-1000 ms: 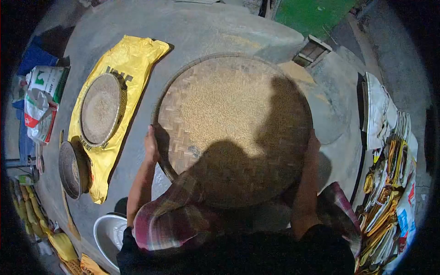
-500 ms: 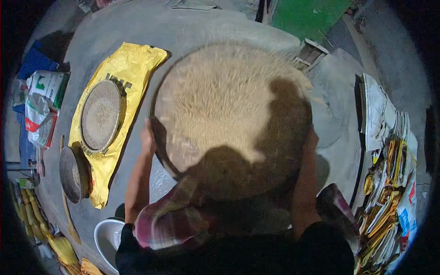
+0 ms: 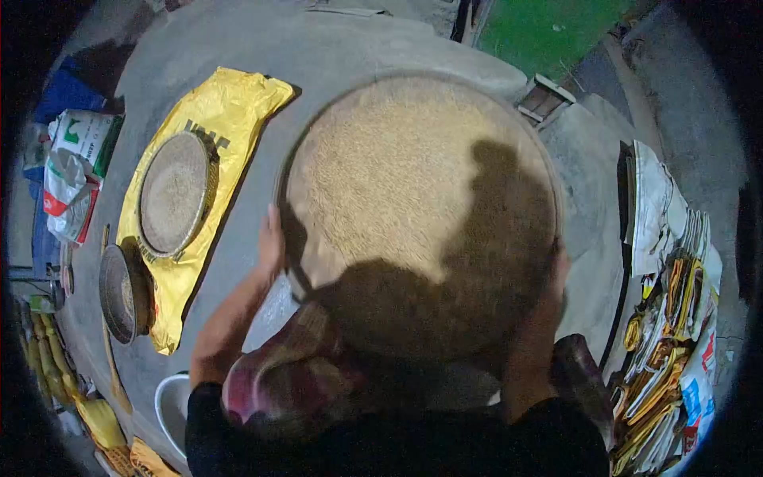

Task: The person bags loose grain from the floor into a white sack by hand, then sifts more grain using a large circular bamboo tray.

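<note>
A large round winnowing tray (image 3: 296, 274) is held out over my lap. Pale unhusked grain (image 3: 385, 175) lies spread across its middle and far part. Gripping the left rim is my left hand (image 3: 272, 238), its fingers partly hidden by the edge. On the opposite side my right hand (image 3: 561, 270), in shadow, holds the right rim. Dark shadows cover the near and right parts of the tray. To the left, a smaller round basket of grain (image 3: 173, 195) rests on a yellow sack (image 3: 230, 103).
A dark shallow pan (image 3: 119, 294) leans beside the yellow sack. Near my left elbow sits a white basin (image 3: 171, 405). Folded sacks (image 3: 668, 342) are stacked at right; printed bags (image 3: 75, 171) lie far left. A green sheet (image 3: 548, 36) covers ground at the back.
The grain was airborne and blurred above the tray; now it lies settled on it. The tray and both my hands have shifted slightly right.
</note>
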Demonstrator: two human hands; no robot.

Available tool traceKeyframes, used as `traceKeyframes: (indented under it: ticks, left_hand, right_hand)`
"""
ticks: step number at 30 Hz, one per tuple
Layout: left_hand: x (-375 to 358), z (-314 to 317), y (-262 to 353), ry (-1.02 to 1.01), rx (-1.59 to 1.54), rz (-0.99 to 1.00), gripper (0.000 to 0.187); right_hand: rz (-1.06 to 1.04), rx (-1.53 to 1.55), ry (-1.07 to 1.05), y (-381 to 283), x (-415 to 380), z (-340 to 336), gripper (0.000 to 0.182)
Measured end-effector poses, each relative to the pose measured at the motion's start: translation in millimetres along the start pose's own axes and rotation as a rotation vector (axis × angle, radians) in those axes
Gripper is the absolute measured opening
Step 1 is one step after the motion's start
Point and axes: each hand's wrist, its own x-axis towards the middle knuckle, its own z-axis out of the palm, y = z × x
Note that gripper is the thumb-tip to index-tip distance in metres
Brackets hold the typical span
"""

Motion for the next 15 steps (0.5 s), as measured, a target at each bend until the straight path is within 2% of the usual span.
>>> traceKeyframes:
  ticks: [1,2,3,5,6,8,10,11,12,14,15]
  left_hand:
    - [-25.4,-2.8,-5.3,-0.045,-0.161,-0.085,0.047]
    - [-40.5,-16.3,-7.6,-0.333,-0.596,-0.139,0.040]
    - [-35.6,-28.8,-12.7,-0.518,-0.985,-0.147,0.039]
    - [-6.4,-50.6,-19.0,-0.131,-0.593,-0.037,0.044]
    - [20.2,-66.2,-9.5,-0.422,-0.498,0.077,0.046]
    - [53.0,-70.3,15.5,-0.713,-0.378,0.185,0.048]
    - [51.0,-37.8,33.0,-0.091,-0.241,-0.188,0.051]
    - [37.9,-34.6,26.4,-0.314,-0.339,-0.241,0.052]
    - [24.9,-31.7,-5.8,-0.125,-0.318,-0.218,0.050]
    - [-13.1,-35.3,-49.6,-0.361,-0.728,-0.127,0.048]
    - [-28.0,-43.9,-58.8,-0.783,-1.149,-0.045,0.046]
  right_hand:
    - [-0.071,0.042,-0.053,15.1,-0.3,-13.5,0.040]
    - [-0.188,-0.134,0.015,59.8,39.1,-25.7,0.045]
    - [-0.292,-0.316,0.084,86.2,60.9,-33.2,0.051]
    - [-0.370,-0.674,-0.009,57.3,-3.9,24.5,0.038]
    - [-0.269,-0.631,0.012,53.3,3.1,48.9,0.039]
    - [-0.132,-0.501,0.055,45.9,28.1,63.2,0.040]
    - [-0.068,-0.364,0.033,30.0,35.8,44.2,0.042]
    - [-0.012,-0.249,0.020,23.9,35.2,29.0,0.043]
    - [-0.006,-0.154,0.003,32.4,30.0,10.4,0.044]
    - [-0.094,-0.083,0.013,63.5,27.0,-18.6,0.045]
    - [-0.136,-0.117,0.029,75.5,25.3,-21.9,0.046]
